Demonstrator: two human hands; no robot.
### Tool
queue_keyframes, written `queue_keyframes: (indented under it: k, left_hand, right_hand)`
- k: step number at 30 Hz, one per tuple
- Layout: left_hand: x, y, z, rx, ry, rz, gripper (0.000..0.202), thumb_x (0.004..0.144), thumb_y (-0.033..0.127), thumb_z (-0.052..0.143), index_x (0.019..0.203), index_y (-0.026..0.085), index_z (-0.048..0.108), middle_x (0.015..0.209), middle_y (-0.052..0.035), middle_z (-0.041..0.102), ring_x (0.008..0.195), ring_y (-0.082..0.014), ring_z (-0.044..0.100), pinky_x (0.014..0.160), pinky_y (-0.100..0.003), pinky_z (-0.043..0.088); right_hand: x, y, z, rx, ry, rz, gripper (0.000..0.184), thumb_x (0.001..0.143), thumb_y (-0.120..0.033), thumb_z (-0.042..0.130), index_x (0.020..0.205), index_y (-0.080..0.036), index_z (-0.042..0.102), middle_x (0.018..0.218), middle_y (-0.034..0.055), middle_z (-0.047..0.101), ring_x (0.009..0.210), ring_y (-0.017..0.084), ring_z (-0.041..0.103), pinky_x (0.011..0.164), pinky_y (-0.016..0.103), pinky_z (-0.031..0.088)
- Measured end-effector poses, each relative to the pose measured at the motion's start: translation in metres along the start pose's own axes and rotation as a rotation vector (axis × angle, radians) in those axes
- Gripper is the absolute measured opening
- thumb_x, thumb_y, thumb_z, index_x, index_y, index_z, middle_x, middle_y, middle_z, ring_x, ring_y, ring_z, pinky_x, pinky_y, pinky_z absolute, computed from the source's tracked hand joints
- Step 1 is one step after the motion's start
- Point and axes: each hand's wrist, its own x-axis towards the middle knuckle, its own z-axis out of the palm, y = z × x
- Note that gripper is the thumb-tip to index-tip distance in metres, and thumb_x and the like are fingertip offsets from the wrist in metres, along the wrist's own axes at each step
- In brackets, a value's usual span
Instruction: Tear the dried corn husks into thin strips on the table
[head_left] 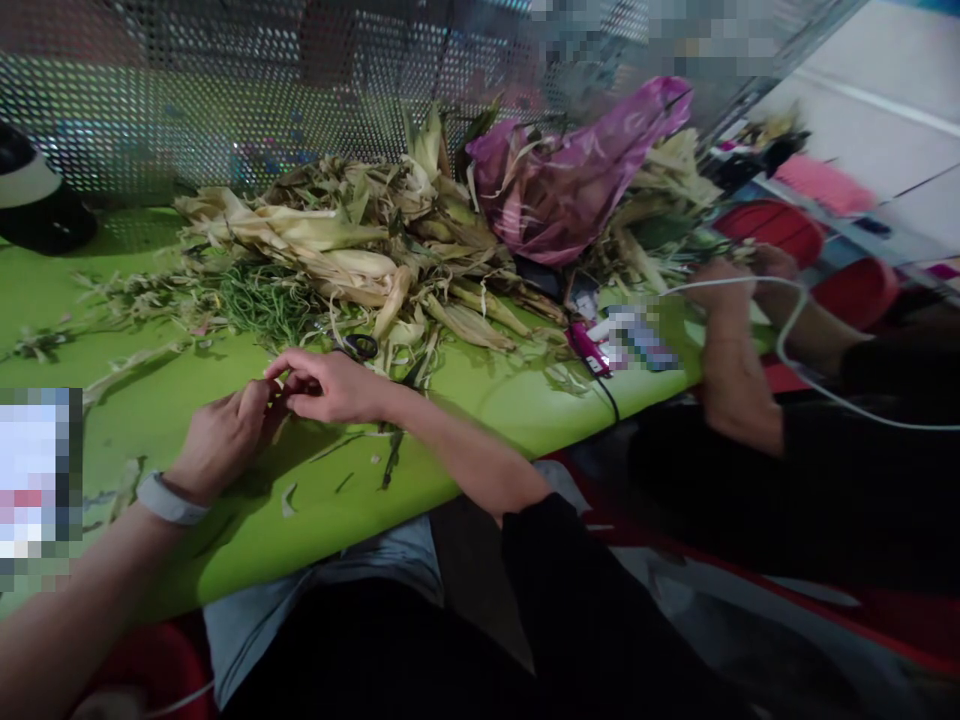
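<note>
My left hand (pixel 223 440), with a pale band at the wrist, is over the green tabletop (pixel 420 465) with its fingers closed. My right hand (pixel 334 385) meets it from the right, thumb and fingers pinched together at the left fingertips. Whatever lies between the fingers is too small or hidden to make out. Just behind my right hand, the dark handle of what look like scissors (pixel 361 346) shows. Beyond both hands lie thin green strands (pixel 262 305) and a heap of dry corn husks (pixel 352 265). Narrow husk scraps (pixel 289 498) are scattered near my wrists.
A pink plastic bag (pixel 555 190) rests on the husks. Right of it lies a pink corded tool, perhaps a glue gun (pixel 590 348). A co-worker's hands (pixel 724 285) are at the table's right end, beside a white cable (pixel 784 335). A perforated metal screen (pixel 225 90) stands behind.
</note>
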Motion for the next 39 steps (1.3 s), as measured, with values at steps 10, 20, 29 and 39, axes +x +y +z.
queue_keyframes:
  k: [10, 20, 29, 39]
  left_hand:
    - [-0.002, 0.003, 0.000, -0.002, -0.003, -0.021, 0.014, 0.099, 0.027, 0.044, 0.096, 0.018, 0.054, 0.074, -0.0022, 0.068, 0.052, -0.0157, 0.061, 0.045, -0.026, 0.037]
    - [-0.005, 0.001, 0.001, 0.016, -0.052, -0.006, 0.013, 0.096, 0.020, 0.047, 0.096, 0.018, 0.060, 0.079, -0.0045, 0.072, 0.055, -0.0152, 0.062, 0.050, -0.025, 0.039]
    - [-0.006, -0.001, -0.004, -0.058, -0.081, 0.002, 0.015, 0.094, 0.016, 0.049, 0.095, 0.019, 0.064, 0.088, -0.0043, 0.074, 0.054, -0.0144, 0.061, 0.050, -0.026, 0.039]
    - [-0.005, -0.003, -0.009, -0.048, -0.030, 0.058, 0.014, 0.096, 0.017, 0.048, 0.096, 0.020, 0.062, 0.090, -0.0008, 0.075, 0.058, -0.0134, 0.063, 0.052, -0.024, 0.042]
  right_hand:
    - [0.001, 0.005, -0.005, 0.408, -0.132, 0.432, 0.023, 0.089, -0.013, 0.052, 0.108, -0.019, 0.042, 0.078, -0.0006, 0.061, 0.062, 0.010, 0.062, 0.053, 0.020, 0.054]
    - [0.005, 0.016, 0.000, 0.028, -0.116, 0.183, 0.034, 0.086, -0.011, 0.056, 0.119, -0.018, 0.062, 0.092, 0.0020, 0.067, 0.065, 0.009, 0.061, 0.064, 0.021, 0.049]
    - [0.007, 0.019, -0.004, -0.002, -0.065, 0.163, 0.017, 0.082, -0.016, 0.061, 0.098, -0.014, 0.066, 0.089, 0.0039, 0.069, 0.078, 0.012, 0.063, 0.073, 0.024, 0.047]
    - [0.008, 0.023, -0.002, -0.018, -0.061, 0.035, 0.021, 0.077, -0.013, 0.061, 0.098, -0.014, 0.061, 0.093, 0.0026, 0.066, 0.078, 0.010, 0.058, 0.071, 0.022, 0.044]
